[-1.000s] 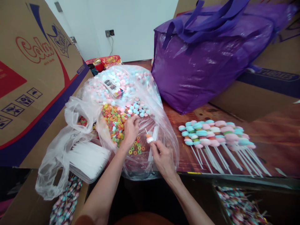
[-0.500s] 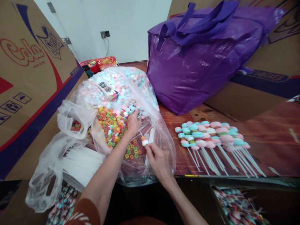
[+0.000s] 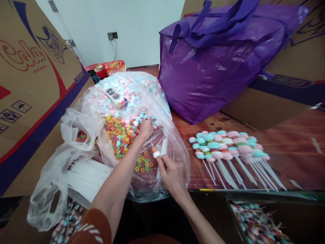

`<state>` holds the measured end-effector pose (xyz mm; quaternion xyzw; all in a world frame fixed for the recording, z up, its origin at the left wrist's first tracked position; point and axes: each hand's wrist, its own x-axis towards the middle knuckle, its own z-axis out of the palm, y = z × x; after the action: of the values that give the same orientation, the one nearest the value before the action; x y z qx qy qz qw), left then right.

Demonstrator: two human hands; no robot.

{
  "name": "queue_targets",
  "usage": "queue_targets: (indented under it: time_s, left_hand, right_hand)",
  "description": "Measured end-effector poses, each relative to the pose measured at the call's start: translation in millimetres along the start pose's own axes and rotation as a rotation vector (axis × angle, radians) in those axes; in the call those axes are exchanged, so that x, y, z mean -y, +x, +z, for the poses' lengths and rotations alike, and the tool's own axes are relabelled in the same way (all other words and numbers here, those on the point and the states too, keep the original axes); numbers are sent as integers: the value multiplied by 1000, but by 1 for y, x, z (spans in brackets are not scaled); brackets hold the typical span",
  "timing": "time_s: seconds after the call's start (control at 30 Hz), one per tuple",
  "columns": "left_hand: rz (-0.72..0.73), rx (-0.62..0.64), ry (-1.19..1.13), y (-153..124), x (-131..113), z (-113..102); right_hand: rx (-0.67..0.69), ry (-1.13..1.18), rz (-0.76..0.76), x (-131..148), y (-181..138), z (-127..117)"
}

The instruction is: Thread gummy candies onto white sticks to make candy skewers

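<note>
My right hand (image 3: 169,169) pinches a white stick just below a white marshmallow (image 3: 156,154). An orange gummy ring (image 3: 154,149) is threaded above that marshmallow, and the bare stick tip points up and left. My left hand (image 3: 146,129) reaches down into pink and blue marshmallows (image 3: 142,116) at the lower edge of their large clear bag (image 3: 175,142). Its fingers are mostly hidden there, so their grip does not show. Colourful gummy rings (image 3: 119,132) lie in a heap left of that hand. A few more rings (image 3: 143,162) lie between my forearms.
Finished marshmallow skewers (image 3: 228,145) lie in rows on the wooden table (image 3: 299,152) at right. Behind them stands a purple bag (image 3: 203,74). A cardboard box (image 3: 33,91) flanks the left. White sticks (image 3: 87,178) lie near a thin plastic bag (image 3: 50,189). Wrapped sweets (image 3: 256,220) sit below the table edge.
My left hand has shifted slightly and its fingers curl deeper among the marshmallows. My right hand keeps the skewer in nearly the same place. The view has tilted a little.
</note>
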<state>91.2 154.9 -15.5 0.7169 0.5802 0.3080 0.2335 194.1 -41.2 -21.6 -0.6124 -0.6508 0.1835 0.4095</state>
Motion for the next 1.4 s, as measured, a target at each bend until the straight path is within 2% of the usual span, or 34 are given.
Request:
queue_targets:
  time_s: [0.17,0.27,0.37,0.5,0.63,0.77,0.97,1.23,1.4]
  left_hand:
    - [55,27,11,-17,-6,-4]
    - [48,-18,-87,-32,-12,-11]
    - [-92,-67,-361,-51,-12,-17]
    - [-288,26,-852,-85,-4,-23]
    - [-325,15,-1127,-110,-3,-33]
    - [-345,-1,-1147,-120,-9,-40]
    - [-344,-4,-1102,-127,-10,-38]
    - [-386,-186,-1018,-127,-5,-36]
    - [-385,-208,-1048,-128,-1,-34]
  right_hand:
    - [-49,29,18,2,0,-2]
    - [-104,64,66,2,0,-3]
    - [-120,103,103,1,-1,-2]
    - [-81,176,95,2,0,-2]
    - [-37,240,67,4,0,-3]
    - [-26,241,43,7,0,-3]
    - [-8,188,23,7,0,-5]
    - [2,247,2,9,-1,-5]
    - [28,257,-24,9,-1,-4]
